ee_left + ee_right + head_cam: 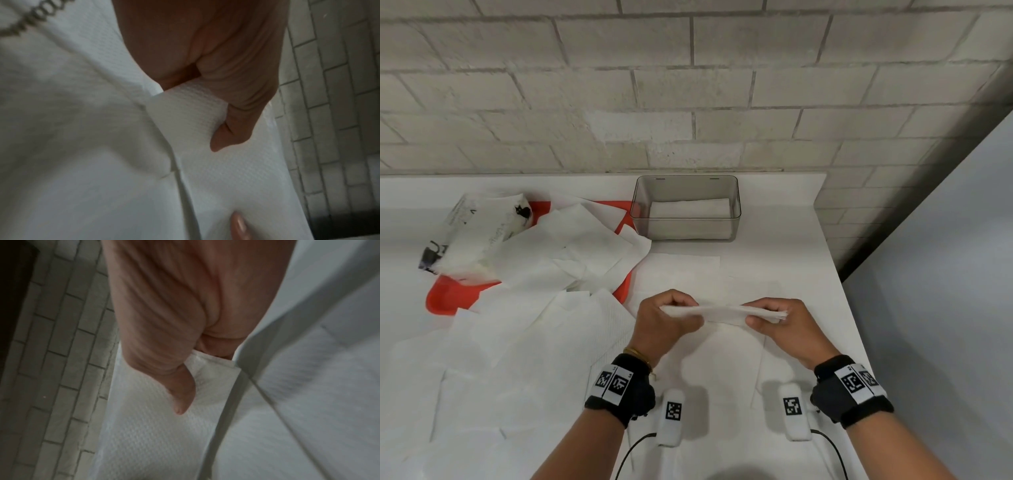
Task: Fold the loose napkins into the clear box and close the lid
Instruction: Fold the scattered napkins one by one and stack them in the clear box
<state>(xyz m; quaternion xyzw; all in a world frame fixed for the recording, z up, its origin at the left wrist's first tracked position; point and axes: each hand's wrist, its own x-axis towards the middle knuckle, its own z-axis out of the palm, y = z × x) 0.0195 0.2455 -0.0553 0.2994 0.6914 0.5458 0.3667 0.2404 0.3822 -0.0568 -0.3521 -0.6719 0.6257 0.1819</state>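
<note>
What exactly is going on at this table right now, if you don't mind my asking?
A person is folding paper napkins. Both the left hand and the right hand pinch the ends of one folded napkin above the table. The clear box at the back stands open with folded napkins already inside. Many loose napkins lie spread to the left, over a red tray.

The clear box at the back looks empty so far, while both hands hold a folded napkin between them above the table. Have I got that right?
Not quite. The clear box is not empty: the head view shows folded white napkins already lying inside it. The rest holds: the left hand and right hand pinch the ends of a folded napkin above the table.
</note>
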